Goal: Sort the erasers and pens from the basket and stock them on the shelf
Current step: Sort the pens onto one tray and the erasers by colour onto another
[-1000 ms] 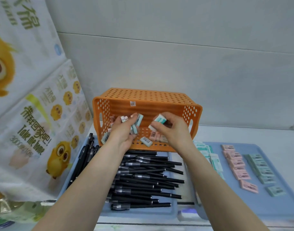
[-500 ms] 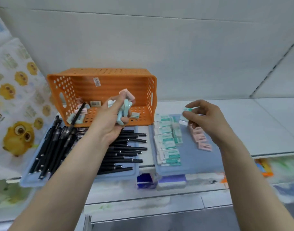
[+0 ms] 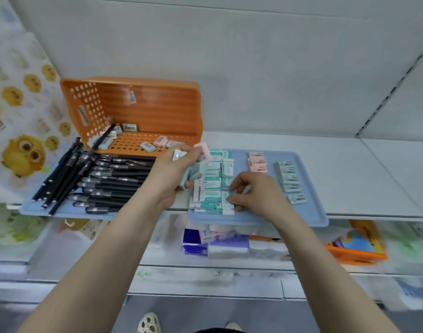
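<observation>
Most of the stock looks sorted. Dozens of black pens (image 3: 114,186) lie side by side on the left blue tray (image 3: 61,211). The right blue tray (image 3: 311,212) carries a block of teal erasers (image 3: 211,186), a short column of pink erasers (image 3: 257,162) and a further teal column (image 3: 290,183). Both trays sit on the white shelf (image 3: 349,169).

The orange basket (image 3: 157,104), tipped on its side behind the pen tray, holds a handful of loose erasers (image 3: 148,146) and one stray pen (image 3: 104,138) leaning by its left wall.

The left hand (image 3: 169,174) grips a clutch of erasers (image 3: 193,169) above the gap between the trays, with a pink one (image 3: 203,152) sticking up on top. The right hand (image 3: 253,193) pinches a teal eraser (image 3: 228,200) at the near edge of the block, seemingly setting it in place.

By my reading, what is left is the clutch in the left hand, the basket's leftovers and that stray pen.
</observation>
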### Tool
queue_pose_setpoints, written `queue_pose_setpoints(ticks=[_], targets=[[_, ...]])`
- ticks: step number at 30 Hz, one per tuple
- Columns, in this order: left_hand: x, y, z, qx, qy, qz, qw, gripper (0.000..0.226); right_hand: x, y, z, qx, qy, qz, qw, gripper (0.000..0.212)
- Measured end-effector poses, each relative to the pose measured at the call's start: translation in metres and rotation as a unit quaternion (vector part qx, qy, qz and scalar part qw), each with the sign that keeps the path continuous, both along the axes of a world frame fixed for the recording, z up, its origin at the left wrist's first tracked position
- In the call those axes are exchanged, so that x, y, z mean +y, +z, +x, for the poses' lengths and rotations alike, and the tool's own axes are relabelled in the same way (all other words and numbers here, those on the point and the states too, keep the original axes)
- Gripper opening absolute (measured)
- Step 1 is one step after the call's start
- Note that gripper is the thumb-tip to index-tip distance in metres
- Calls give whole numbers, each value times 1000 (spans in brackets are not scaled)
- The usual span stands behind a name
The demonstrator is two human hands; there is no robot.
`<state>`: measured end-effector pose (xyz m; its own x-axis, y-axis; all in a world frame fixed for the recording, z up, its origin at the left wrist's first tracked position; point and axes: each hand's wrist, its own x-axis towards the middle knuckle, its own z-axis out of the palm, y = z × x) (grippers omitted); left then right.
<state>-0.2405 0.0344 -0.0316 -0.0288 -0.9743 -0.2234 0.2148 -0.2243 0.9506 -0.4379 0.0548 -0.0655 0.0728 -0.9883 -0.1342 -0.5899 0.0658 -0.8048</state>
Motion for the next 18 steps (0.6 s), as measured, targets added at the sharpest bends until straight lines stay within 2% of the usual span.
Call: queue_pose_setpoints(ticks=[3,4,5,7,10,12,15,16,18], targets=[[7,-4,-5,-51,-20,-15,998,18,-1,1,3,73,-7,-89,993,11],[8,-5,-7,-66,-26,-19,997,18,-2,7,4,34,-25,-111,993,6],[9,-5,-9,-77,-30,-21,996,19,-3,14,6,-45,-42,-114,992,5],[9,-6,-15,-88,-36,-26,995,18,-5,29,10,-182,-37,-84,979,12],[9,-6,-27,-96,-47,-24,994,14,-11,34,9,-217,5,-77,973,16],[7,-3,-33,-70,-47,-8,996,9,-13,31,-3,-252,-34,-85,963,18],[3,4,-37,18,-49,37,998,13,-14,24,-41,-314,-134,-84,936,23],[1,6,-39,46,-45,49,997,14,-13,22,-55,-286,-160,-99,939,21],[-2,8,-43,80,-37,65,994,17,-12,17,-77,-142,-183,-151,961,12]])
